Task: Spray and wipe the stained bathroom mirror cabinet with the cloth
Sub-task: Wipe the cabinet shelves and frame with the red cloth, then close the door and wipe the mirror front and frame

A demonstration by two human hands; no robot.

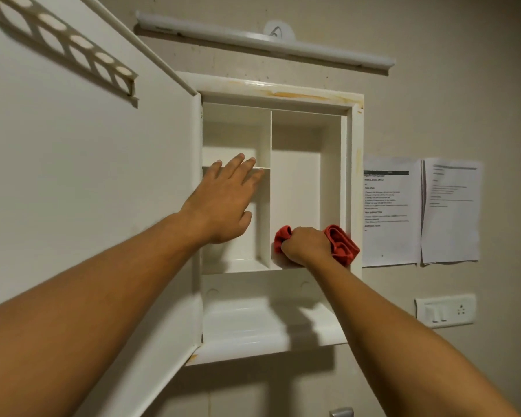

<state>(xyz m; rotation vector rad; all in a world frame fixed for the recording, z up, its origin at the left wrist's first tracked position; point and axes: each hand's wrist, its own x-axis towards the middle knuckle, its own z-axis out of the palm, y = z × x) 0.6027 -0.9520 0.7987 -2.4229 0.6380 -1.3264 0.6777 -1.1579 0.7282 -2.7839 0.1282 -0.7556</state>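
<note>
Red cloth [343, 245] balled in right hand [304, 243], pressed at five o'clock inside cabinet [354, 130] for scrubbing; left hand [223, 203] spread at ten o'clock, likely bracing.

The white cabinet [355, 139] hangs open on the wall, with orange stains along its top frame. A vertical divider [267, 206] splits it into two compartments. The left one has a small shelf [208, 169], and the left grip [220, 206] lies with straight fingers across its front edge. On the right compartment's floor [278, 265] sits a bunched red cloth [342, 245], which the right grip [306, 245] clutches. Below runs an open ledge [253, 329].
</note>
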